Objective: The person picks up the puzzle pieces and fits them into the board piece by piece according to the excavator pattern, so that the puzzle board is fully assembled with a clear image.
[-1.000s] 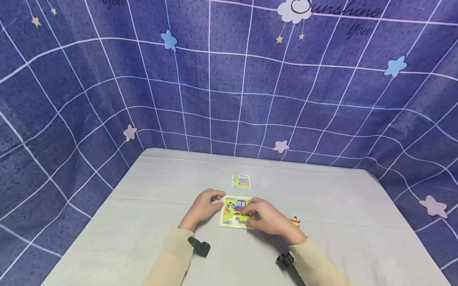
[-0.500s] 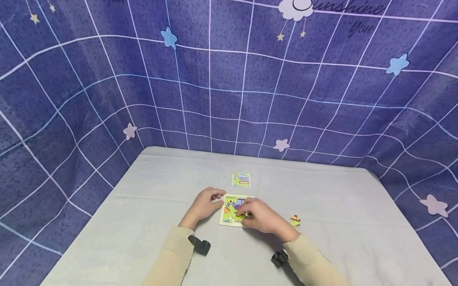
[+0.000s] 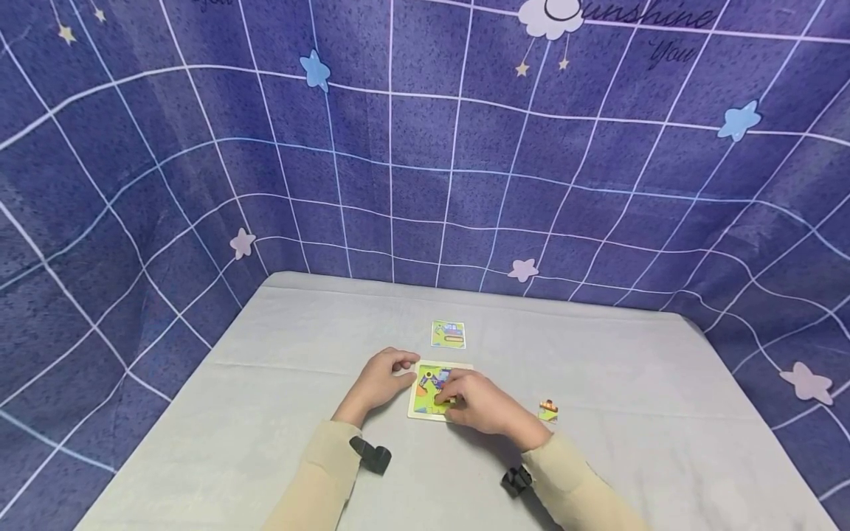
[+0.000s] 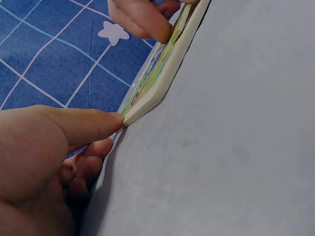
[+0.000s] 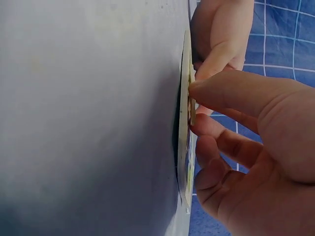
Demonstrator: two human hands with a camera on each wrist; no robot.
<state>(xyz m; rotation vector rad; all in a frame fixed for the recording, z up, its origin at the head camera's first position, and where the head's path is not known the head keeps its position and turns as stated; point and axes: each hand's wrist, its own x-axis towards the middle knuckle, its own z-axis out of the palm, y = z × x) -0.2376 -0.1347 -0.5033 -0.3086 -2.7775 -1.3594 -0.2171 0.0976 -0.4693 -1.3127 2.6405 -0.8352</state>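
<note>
A square jigsaw puzzle board (image 3: 425, 418) with a pale rim and a colourful digger picture lies on the table. My right hand (image 3: 483, 402) is over its right part, pinching a thin puzzle piece (image 5: 193, 118) between thumb and fingers, close over the board. The hand covers much of the picture. My left hand (image 3: 378, 382) is at the board's left side. In the left wrist view its thumb (image 4: 101, 124) reaches straight to the board's edge, with the other fingers loosely bent behind.
A loose puzzle piece (image 3: 548, 411) lies right of the board, near my right forearm. Beyond the board is a small digger picture card (image 3: 448, 334). A blue gridded curtain (image 3: 425, 184) surrounds the grey-covered table (image 3: 319, 324) at the back and sides.
My right hand has moved slightly left over the board with the piece, and the pale gap low in the picture is now covered. The left hand has stayed in place.
</note>
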